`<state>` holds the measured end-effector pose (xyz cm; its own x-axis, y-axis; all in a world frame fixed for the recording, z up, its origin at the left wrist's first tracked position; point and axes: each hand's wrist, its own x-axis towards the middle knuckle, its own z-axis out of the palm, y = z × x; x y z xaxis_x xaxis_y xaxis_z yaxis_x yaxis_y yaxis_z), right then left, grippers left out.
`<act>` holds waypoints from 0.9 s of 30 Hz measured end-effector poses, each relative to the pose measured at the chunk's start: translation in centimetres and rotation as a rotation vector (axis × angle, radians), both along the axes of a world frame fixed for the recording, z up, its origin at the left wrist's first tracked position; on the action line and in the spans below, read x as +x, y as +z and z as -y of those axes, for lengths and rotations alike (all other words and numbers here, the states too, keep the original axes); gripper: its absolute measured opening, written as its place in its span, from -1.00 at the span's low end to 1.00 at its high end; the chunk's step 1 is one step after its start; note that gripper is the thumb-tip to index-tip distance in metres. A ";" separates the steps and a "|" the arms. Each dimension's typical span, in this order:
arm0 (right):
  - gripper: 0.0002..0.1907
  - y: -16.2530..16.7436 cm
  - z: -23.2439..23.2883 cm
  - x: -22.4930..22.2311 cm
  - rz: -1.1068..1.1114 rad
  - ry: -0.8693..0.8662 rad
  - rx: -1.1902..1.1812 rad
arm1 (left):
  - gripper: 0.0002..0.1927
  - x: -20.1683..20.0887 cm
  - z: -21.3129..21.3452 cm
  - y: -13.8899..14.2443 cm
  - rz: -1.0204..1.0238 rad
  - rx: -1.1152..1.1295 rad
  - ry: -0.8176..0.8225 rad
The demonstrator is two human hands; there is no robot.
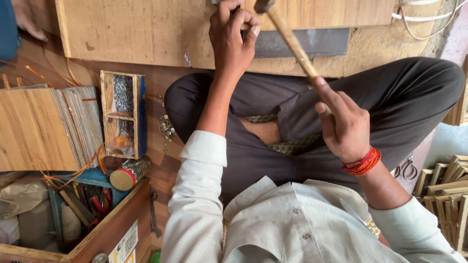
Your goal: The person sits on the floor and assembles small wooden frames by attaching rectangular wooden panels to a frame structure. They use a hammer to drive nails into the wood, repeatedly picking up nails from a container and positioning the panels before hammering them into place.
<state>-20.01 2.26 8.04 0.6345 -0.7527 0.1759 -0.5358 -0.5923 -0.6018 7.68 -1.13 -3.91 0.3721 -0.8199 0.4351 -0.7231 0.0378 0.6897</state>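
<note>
I sit cross-legged on the floor in front of a wooden board. My left hand rests on the board with its fingers pinched together near a grey metal strip; whatever small thing it pinches is hidden. My right hand grips the wooden handle of a hammer, which slants up to the top edge, its head just above the left fingers.
A small wooden box of nails sits on the left beside a stack of thin wooden sheets. Below them lie a jar with a red lid, an open toolbox and a spanner. Wooden frames lie at the right.
</note>
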 end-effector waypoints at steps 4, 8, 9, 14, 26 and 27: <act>-0.41 0.5 -0.2 0.0 -0.093 0.023 -0.030 | -0.82 0.0 0.1 0.0 -0.031 -0.021 -0.008; -0.43 1.3 -0.5 -0.9 -0.115 -0.013 -0.068 | -0.90 1.0 0.3 0.2 -0.190 0.015 -0.057; -0.45 1.2 -0.6 -0.9 0.002 -0.004 -0.152 | -0.92 1.1 0.2 0.2 -0.284 0.047 -0.082; -0.45 -0.6 0.3 -0.4 -0.015 0.055 -0.174 | -0.68 1.3 -0.5 0.4 -0.105 -0.101 -0.085; -0.38 -0.4 0.6 -0.1 -0.163 0.059 -0.104 | -0.50 0.7 -0.6 0.2 -0.135 -0.130 -0.072; -0.39 -0.4 0.6 -0.2 -0.133 0.037 -0.118 | -0.49 0.7 -0.6 0.2 -0.143 -0.116 -0.077</act>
<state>-20.20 1.63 7.63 0.6846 -0.7077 0.1746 -0.5826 -0.6752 -0.4525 8.41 -0.51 -3.68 0.3749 -0.7956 0.4759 -0.6100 0.1748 0.7729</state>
